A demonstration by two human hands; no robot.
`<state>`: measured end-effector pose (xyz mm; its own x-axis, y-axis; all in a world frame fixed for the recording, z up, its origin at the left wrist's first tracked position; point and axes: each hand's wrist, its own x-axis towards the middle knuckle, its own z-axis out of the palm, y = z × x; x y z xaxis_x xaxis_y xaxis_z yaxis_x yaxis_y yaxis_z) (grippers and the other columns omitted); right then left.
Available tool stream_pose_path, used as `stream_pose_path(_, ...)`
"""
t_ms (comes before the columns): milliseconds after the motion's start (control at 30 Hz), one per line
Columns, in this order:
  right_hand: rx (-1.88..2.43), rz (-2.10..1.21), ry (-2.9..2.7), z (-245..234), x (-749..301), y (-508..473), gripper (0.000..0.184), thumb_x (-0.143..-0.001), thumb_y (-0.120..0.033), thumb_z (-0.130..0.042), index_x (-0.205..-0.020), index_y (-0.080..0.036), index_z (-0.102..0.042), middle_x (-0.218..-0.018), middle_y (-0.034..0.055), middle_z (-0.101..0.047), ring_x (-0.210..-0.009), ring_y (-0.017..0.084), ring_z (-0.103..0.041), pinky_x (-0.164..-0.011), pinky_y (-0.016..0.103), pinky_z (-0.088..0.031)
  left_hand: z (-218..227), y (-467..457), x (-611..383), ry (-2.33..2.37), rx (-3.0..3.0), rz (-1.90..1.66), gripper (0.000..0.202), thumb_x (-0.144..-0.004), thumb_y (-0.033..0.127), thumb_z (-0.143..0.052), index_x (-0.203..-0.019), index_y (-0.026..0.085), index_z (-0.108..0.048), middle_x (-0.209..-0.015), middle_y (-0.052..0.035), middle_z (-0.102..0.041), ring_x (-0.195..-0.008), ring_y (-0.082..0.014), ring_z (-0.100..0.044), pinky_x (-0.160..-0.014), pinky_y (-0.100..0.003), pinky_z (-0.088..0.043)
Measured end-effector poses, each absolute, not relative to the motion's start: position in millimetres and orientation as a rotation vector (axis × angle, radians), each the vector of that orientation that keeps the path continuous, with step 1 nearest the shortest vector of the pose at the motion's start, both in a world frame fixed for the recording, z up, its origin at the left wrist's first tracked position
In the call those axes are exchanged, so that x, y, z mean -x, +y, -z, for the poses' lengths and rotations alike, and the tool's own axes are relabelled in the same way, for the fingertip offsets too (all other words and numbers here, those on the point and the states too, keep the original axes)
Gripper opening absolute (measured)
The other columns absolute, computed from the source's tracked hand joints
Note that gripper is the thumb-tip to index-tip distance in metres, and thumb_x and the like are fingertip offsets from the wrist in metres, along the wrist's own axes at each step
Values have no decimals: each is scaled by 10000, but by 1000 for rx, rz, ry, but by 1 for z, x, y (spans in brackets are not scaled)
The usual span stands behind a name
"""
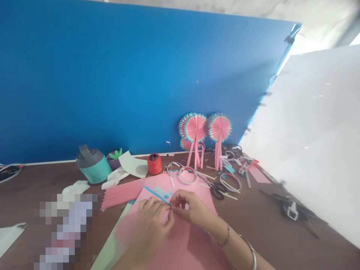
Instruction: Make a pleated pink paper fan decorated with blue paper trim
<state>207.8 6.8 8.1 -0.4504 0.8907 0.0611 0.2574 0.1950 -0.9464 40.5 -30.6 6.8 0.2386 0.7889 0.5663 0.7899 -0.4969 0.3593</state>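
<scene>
Over a pink paper sheet [174, 243], my left hand [152, 221] and my right hand [189, 206] meet fingertip to fingertip. A thin blue paper strip [154, 192] runs from the upper left down to their pinched fingers, which close on its near end. Both hands are closed, and the fingertips partly hide that end. Just beyond them, small light-blue paper pieces [164, 192] lie on the pink paper. To the left of my hands is a pleated pink paper [122, 194]. Under the pink sheet, a green sheet [108, 243] sticks out.
Pink folded-paper fans [196, 127] stand against the blue board [112, 75]. Dark-handled scissors [218, 190], clear rings [188, 175] and paper scraps lie ahead. A red thread spool [154, 164] and a teal container [95, 167] stand at the back. A white panel [315, 131] rises at right.
</scene>
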Motion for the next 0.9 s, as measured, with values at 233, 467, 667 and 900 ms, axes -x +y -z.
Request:
stream_pose_path(233, 1064, -1209, -1885, -10, -207, 5, 187, -718, -102, -558, -868, -189, -628, -812, 2, -661, -679, 108, -539, -642, 225, -425, -5, -30, -40, -1542, 2461, 1172, 207, -815, 126, -463, -681, 216, -594, -664, 11, -649, -694, -174, -537, -672, -351, -314)
stream_pose_path(467, 1083, -1246, -1844, -9, -209, 7, 176, -720, -123, -589, -884, -178, -622, -813, 9, -644, -685, 112, -545, -629, 224, -420, -7, -28, -37, -1601, 2473, 1230, 160, -778, 110, -494, -699, 221, -578, -704, 21, -667, -723, -170, -561, -680, -337, -337)
stream_pose_path(667, 1089, -1239, -1840, -6, -209, 8, 197, -711, -98, -582, -887, -177, -621, -802, 4, -645, -677, 108, -553, -622, 218, -417, -5, -27, -39, -1552, 2458, 1226, 105, -789, 162, -528, -737, 221, -596, -728, 11, -666, -749, -186, -566, -697, -348, -341)
stream_pose_path(900, 1084, -1252, -1827, -6, -209, 8, 182, -717, -113, -592, -888, -169, -620, -790, 9, -632, -677, 111, -550, -624, 223, -418, 0, -25, -35, -1672, 2535, 1146, 142, -795, 121, -486, -721, 214, -563, -759, 12, -650, -773, -181, -559, -723, -345, -344)
